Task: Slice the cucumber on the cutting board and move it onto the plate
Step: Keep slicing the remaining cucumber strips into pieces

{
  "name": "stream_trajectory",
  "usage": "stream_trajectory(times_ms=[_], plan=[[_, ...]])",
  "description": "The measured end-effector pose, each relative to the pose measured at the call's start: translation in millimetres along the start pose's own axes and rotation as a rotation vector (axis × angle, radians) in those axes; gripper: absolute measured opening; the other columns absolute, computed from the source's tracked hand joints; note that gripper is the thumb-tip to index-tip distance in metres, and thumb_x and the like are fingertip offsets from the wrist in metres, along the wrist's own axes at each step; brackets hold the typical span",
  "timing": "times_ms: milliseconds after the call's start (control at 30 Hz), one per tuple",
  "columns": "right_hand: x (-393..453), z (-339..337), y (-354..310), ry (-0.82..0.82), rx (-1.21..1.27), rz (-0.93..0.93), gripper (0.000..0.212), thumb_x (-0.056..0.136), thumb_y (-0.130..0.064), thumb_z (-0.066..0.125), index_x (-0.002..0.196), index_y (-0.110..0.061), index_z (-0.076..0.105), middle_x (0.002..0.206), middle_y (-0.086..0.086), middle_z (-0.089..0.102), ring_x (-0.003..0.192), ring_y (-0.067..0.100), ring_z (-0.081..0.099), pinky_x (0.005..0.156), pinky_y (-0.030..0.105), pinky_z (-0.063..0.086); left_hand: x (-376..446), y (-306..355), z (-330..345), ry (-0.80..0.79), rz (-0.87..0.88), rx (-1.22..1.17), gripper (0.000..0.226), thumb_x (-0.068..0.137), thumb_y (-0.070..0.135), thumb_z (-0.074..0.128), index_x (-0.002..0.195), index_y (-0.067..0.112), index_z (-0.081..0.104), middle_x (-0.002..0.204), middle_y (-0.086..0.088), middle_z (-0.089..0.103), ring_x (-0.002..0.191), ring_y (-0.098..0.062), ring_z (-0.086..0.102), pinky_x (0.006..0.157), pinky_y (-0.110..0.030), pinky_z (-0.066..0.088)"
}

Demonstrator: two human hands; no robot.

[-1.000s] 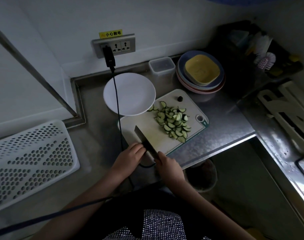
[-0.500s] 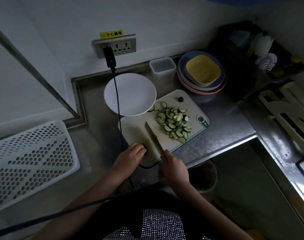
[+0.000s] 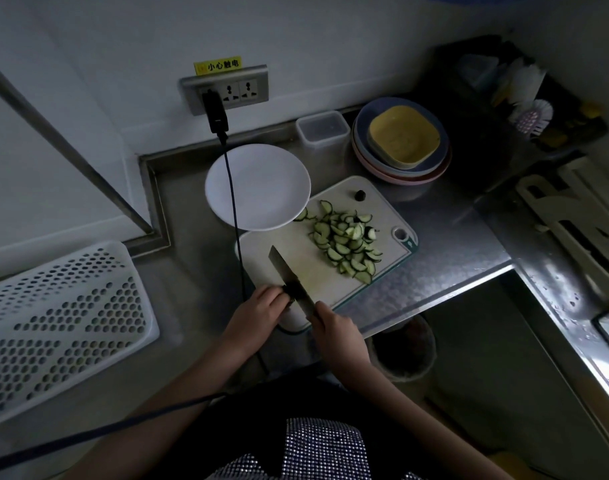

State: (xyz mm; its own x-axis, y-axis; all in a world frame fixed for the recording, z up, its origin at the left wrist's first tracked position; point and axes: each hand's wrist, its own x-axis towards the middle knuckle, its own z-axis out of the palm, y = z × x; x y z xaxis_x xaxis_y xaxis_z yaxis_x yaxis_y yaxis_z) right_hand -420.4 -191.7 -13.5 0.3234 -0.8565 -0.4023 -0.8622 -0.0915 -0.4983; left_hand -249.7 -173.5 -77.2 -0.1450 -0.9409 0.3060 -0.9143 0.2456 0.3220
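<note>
1. While your left hand (image 3: 258,308) pinches the last dark cucumber stub (image 3: 286,292) at the board's 7 o'clock corner, tuck those fingertips back.
2. Your right hand (image 3: 334,329) is wrapped round the knife (image 3: 291,280) handle; cut straight down, no rush.
3. Slices (image 3: 346,242) pile toward 2 o'clock on the cutting board (image 3: 289,247); the plate (image 3: 258,185) waits at 11, overlapping its edge.

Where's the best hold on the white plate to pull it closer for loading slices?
Probably the white plate by its near-left rim, coming from the left: its near-right edge overlaps the cutting board beside the cucumber slices, and the black cable crosses its left-centre, so pinch left of that.
</note>
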Motion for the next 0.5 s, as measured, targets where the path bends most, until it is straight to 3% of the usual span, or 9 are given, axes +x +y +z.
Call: stream_trajectory(times_ms=[200,500], plan=[[2.0,0.1,0.3,-0.027,0.054,0.008,0.018,0.099,-0.031,0.044,0.089,-0.017,0.041,0.086,0.017,0.062,0.081,0.038,0.061,0.062,0.038,0.041,-2.4,-0.8,2.4,0.001,-0.035,-0.031,0.026,0.084,0.022,0.047,0.089,0.005,0.066,0.091,-0.009,0.063,0.094,-0.020,0.049,0.057,-0.034,0.057],[8.3,2.9,1.0,-0.123,0.015,0.032,0.015,0.099,-0.028,0.041,0.103,-0.015,0.046,0.096,0.017,0.064,0.091,0.037,0.062,0.071,0.040,0.048,-0.7,-0.5,2.9,0.013,-0.037,-0.036,0.024,0.085,0.019,0.048,0.090,0.006,0.067,0.091,-0.008,0.063,0.092,-0.020,0.049,0.059,-0.034,0.056]])
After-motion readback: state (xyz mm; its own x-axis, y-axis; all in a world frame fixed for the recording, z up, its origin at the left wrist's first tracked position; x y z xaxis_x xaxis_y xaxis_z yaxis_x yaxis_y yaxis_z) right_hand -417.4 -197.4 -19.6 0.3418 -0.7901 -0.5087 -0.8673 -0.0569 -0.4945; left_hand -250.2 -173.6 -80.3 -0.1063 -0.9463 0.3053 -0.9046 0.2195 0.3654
